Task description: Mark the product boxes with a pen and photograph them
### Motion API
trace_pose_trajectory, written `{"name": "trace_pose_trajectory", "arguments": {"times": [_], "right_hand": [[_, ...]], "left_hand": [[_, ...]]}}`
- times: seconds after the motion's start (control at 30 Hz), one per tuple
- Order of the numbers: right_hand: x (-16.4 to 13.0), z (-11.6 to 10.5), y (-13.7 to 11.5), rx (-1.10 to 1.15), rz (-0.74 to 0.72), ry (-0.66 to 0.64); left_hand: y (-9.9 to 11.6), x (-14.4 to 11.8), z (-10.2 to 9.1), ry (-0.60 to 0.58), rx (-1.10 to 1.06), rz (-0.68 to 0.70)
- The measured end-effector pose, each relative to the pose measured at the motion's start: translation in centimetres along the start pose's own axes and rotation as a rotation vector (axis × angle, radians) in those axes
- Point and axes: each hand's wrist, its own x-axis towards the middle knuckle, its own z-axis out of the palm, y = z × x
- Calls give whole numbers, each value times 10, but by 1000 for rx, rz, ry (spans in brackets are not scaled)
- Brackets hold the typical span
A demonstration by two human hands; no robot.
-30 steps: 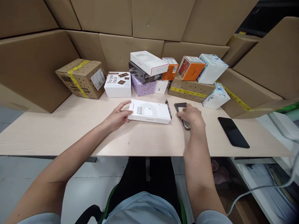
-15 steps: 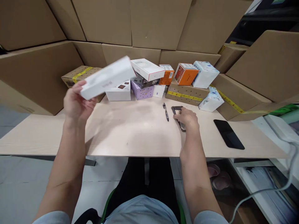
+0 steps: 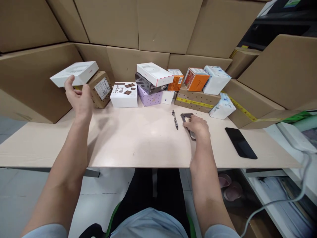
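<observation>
My left hand (image 3: pixel 79 99) is raised at the left and holds a flat white power bank box (image 3: pixel 74 72) in the air, just over a taped cardboard box (image 3: pixel 100 89). My right hand (image 3: pixel 198 127) lies on the table (image 3: pixel 138 142) with its fingers curled over a small dark metal tool (image 3: pixel 186 116), whose far end sticks out beyond the fingers. A black pen (image 3: pixel 175 119) lies just left of that hand.
Small product boxes line the back of the table: a white Super Meal box (image 3: pixel 124 95), a stacked white box (image 3: pixel 155 74), an orange box (image 3: pixel 196 79). A black phone (image 3: pixel 241 143) lies at the right. Large cardboard cartons wall in the table.
My left hand lifted the white power bank box off the middle of the table and carried it up and to the far left. My right hand stayed on the dark tool.
</observation>
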Motion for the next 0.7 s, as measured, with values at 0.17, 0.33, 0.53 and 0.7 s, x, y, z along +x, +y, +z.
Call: {"name": "trace_pose_trajectory", "arguments": {"times": [0.17, 0.33, 0.53, 0.7], "right_hand": [[3, 4, 2, -5, -3, 30], [1, 1, 1, -13, -8, 10], [-2, -2, -1, 0, -8, 9], [-2, -4, 0, -17, -5, -6]], "left_hand": [[16, -52, 37, -412, 694, 182], [7, -63, 93, -645, 959, 74], [-2, -64, 105, -609, 996, 13], [26, -86, 65, -692, 1027, 9]]}}
